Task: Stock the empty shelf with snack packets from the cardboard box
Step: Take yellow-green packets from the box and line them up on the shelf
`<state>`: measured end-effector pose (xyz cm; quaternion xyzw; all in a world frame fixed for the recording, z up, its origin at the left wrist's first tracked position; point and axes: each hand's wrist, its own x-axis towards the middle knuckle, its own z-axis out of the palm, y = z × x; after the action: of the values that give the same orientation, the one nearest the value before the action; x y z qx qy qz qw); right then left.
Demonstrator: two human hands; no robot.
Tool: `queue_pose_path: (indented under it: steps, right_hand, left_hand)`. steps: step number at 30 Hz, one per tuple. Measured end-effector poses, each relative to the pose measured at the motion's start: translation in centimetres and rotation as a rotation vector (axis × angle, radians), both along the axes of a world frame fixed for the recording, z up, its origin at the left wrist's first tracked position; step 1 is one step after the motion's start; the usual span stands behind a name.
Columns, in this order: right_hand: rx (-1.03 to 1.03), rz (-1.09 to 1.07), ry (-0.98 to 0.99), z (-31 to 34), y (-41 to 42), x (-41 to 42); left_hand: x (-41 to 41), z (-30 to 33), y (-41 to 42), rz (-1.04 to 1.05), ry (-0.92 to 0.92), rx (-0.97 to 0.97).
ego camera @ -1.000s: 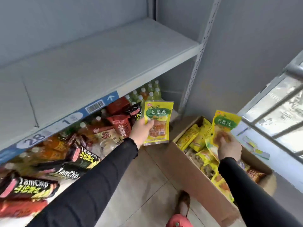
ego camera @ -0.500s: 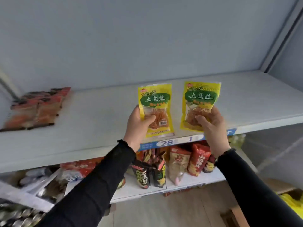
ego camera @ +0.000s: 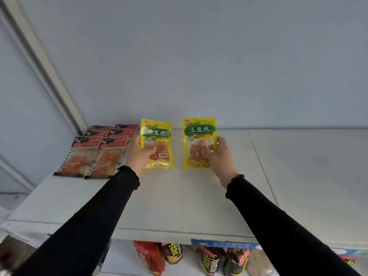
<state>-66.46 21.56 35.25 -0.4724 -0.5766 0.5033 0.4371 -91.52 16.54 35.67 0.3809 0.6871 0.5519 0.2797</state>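
Note:
My left hand point(ego camera: 140, 154) grips a yellow snack packet point(ego camera: 159, 140) with a green label, held upright over the white shelf point(ego camera: 199, 206). My right hand point(ego camera: 218, 156) grips a second yellow snack packet point(ego camera: 197, 136) of the same kind, upright and a little to the right of the first. Both packets hang over the back half of the shelf, near the rear wall. Whether their lower edges touch the shelf I cannot tell. The cardboard box is out of view.
Several red-topped snack packets point(ego camera: 95, 154) lie flat in rows on the shelf's left end, just left of my left hand. A slanted upright post point(ego camera: 45, 66) stands at the left. The lower shelf holds red and black snack bags point(ego camera: 171, 253). A blue price strip point(ego camera: 225, 244) runs along the shelf front.
Both hands have carried the yellow packets from the box area up and deeper onto the shelf. The view has swung up and left, so the box has dropped out of sight.

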Motion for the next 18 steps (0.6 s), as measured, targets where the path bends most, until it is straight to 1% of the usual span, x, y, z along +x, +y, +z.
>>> queue_pose_path:
  steps: [3,6,11,13,16,18]
  right_hand:
    - [0.007,-0.002,-0.052,-0.4,2.0,-3.4]
    - [0.013,0.022,-0.094,-0.5,3.3,-5.6]
    - [0.051,0.006,-0.243,-0.6,4.8,-8.1]
    - [0.069,0.002,-0.341,-0.9,5.1,-9.0]
    - [0.131,0.008,-0.501,-1.2,5.6,-10.2]
    - [0.158,0.01,-0.613,-1.5,5.7,-10.9]
  left_hand:
    - [-3.7,-0.8,2.4,0.013,0.068,-0.1]
    - [-5.4,-1.0,4.7,-0.013,0.109,-0.149]
    - [-6.8,-0.9,7.6,-0.072,0.315,-0.168]
    - [-7.0,-0.9,8.0,-0.083,0.443,-0.191]
    - [-6.9,-1.2,8.3,-0.092,0.705,-0.232]
    - [-7.0,-1.5,8.5,-0.089,0.798,-0.293]
